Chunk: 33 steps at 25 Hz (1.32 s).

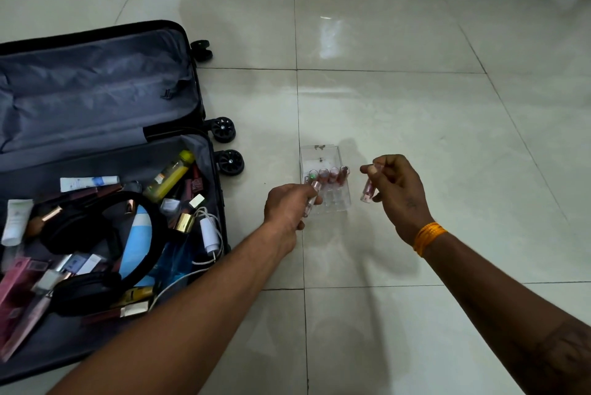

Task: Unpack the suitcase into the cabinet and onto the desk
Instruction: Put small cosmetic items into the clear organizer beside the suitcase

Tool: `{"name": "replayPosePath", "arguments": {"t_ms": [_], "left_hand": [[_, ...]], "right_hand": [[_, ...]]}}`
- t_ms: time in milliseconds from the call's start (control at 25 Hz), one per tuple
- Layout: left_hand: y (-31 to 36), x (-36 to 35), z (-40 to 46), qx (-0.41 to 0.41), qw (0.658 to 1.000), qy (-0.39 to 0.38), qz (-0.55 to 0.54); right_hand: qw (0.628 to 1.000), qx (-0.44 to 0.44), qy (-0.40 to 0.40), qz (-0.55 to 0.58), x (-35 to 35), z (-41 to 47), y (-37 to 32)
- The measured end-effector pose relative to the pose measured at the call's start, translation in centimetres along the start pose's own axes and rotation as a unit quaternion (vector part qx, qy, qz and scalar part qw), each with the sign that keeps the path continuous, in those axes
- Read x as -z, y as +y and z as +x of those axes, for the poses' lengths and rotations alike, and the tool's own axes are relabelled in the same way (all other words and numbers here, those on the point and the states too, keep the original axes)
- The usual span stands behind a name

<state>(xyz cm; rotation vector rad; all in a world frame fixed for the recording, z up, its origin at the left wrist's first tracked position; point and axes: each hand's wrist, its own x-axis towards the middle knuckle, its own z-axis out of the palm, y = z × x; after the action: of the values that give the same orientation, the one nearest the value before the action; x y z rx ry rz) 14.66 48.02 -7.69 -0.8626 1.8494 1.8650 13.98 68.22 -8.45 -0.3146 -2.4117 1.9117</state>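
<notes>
Lying on: the tiled floor (415,106) is carrying everything, and I am placing each thing by the clear organizer (326,151) standing near the middle of it.
Suitcase: the suitcase (96,81) is lying open well to the left of the organizer, its wheels pointing toward it.
Suitcase load: black headphones (80,234), a yellow bottle (169,177), a white charger (209,231) and many cosmetics tubes are sitting in its near half.
Organizer: it is holding a row of small bottles (329,175) upright in its middle slots.
Left hand: my left hand (287,209) is hovering at the organizer's near left corner, fingers pinching a pink lip tube (311,199).
Right hand: my right hand (399,193) is hanging just right of the organizer, fingers curling round a second pink tube (367,191).
Wrist: an orange thread band (428,236) is circling my right wrist.
</notes>
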Motion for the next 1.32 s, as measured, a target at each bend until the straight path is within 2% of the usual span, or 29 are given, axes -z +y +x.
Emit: {"name": "replayPosePath", "arguments": {"t_ms": [200,480,720,840,1000,1080,1120,1200,1240,1320], "left_hand": [[-0.3,0.1,0.1,0.015,0.999,-0.012,-0.033],[-1.4,0.2,0.6,0.01,0.999,-0.016,-0.039],[-1.6,-0.2,0.9,0.005,0.998,-0.032,-0.044],[-1.5,-0.2,0.8,0.004,0.998,-0.032,-0.048],[-1.5,-0.1,0.8,-0.009,0.997,-0.043,-0.056],[-1.6,0.1,0.8,-0.017,0.997,-0.057,-0.051],[-1.5,0.2,0.7,-0.021,0.996,-0.071,-0.048],[-1.2,0.3,0.5,-0.033,0.994,-0.102,-0.036],[-1.2,0.4,0.5,-0.045,0.992,-0.117,-0.024],[-1.2,0.5,0.2,-0.072,0.988,-0.138,-0.001]], "right_hand": [[0.999,0.047,0.016,-0.02,-0.6,0.0,-0.1],[0.955,0.199,0.012,-0.219,-1.7,0.5,0.5],[0.932,0.25,-0.015,-0.263,-1.2,-0.1,0.8],[0.925,0.245,-0.029,-0.29,-1.0,0.1,1.4],[0.889,0.259,-0.039,-0.376,-0.9,0.2,2.3],[0.904,0.254,0.001,-0.344,-1.0,-0.2,1.2],[0.924,0.233,0.008,-0.302,-1.1,-0.5,0.3],[0.973,0.132,-0.048,-0.183,-1.7,-0.9,-1.5],[0.983,0.078,-0.098,-0.137,-2.0,-1.1,-2.1],[0.982,0.046,-0.149,-0.105,-2.1,-1.2,-2.4]]}}
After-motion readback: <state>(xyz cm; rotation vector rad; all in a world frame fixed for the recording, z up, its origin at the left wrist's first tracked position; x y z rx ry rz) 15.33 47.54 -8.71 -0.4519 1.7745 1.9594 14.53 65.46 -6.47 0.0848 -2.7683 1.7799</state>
